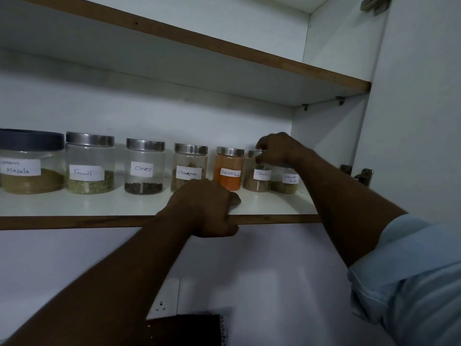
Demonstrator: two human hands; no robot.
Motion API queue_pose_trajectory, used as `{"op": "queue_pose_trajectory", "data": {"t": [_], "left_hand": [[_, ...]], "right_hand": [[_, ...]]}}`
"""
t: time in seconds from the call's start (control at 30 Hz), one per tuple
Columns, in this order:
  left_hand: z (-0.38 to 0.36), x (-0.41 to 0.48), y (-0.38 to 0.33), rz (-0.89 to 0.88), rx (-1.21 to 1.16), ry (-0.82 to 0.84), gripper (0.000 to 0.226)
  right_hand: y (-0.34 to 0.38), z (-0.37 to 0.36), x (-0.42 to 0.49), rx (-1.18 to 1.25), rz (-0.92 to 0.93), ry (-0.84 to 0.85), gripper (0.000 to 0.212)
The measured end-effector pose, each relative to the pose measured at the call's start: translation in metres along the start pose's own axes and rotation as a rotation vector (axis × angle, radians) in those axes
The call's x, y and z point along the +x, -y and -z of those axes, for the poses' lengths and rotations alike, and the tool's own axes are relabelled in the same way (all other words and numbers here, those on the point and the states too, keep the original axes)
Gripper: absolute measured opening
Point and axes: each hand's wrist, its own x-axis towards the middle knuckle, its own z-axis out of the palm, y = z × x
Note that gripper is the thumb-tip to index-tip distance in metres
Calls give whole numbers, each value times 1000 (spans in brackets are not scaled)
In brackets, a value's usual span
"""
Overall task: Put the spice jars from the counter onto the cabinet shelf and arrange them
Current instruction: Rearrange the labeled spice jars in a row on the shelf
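- Now seven labelled jars (144, 168) line the white, wood-edged shelf (74, 208).
- Steady: left hand (207, 208) clamps its front edge.
- And right hand (277, 148) pinches the small cinnamon jar (258, 182).

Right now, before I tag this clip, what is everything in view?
spice jars: seven, clear, mostly steel-lidded, leftmost dark-lidded; one row on lower shelf
lower shelf: one, white, brown edge; centre
upper shelf: one, white, brown edge; above
hinges: two, grey metal; cabinet's right side
wall socket: one, white; below the shelves
dark object: one, brown-black; bottom edge, unclear
left hand: grips lower shelf's front edge
right hand: pinches sixth jar at its lid
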Motion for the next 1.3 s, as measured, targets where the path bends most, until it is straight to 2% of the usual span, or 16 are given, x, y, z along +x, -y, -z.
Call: {"op": "queue_pose_trajectory", "data": {"t": [0.2, 0.6, 0.7, 0.77, 0.83, 0.9, 0.97, 1.03, 1.13, 1.3], "left_hand": [[1, 0, -3, -11, -4, -19, 80], [-5, 2, 0, 8, -18, -38, 82], [-5, 1, 0, 7, -17, -32, 82], [-3, 1, -2, 11, -13, -30, 81], [1, 2, -4, 16, 25, -6, 80], [5, 1, -7, 13, 70, -4, 84], [13, -3, -9, 35, 50, -45, 91], [19, -12, -3, 81, -63, 0, 95], [25, -38, 20, 52, -103, 209, 88], [32, -67, 53, 119, 10, 139, 82]], "right_hand": [[-5, -14, 1, -9, 9, -66, 57], [-4, -16, 6, -45, 1, -45, 59], [-2, -15, 5, -41, -9, -37, 66], [0, -13, 0, -28, -20, -84, 71], [6, -9, -5, 20, -13, -223, 69], [23, -3, -11, 225, 41, -361, 62], [52, 3, -18, 404, 148, -392, 59], [81, 3, -25, 383, 253, -317, 59], [112, -9, -30, 294, 311, -178, 70], [136, -25, -24, 159, 356, -253, 78]]}}
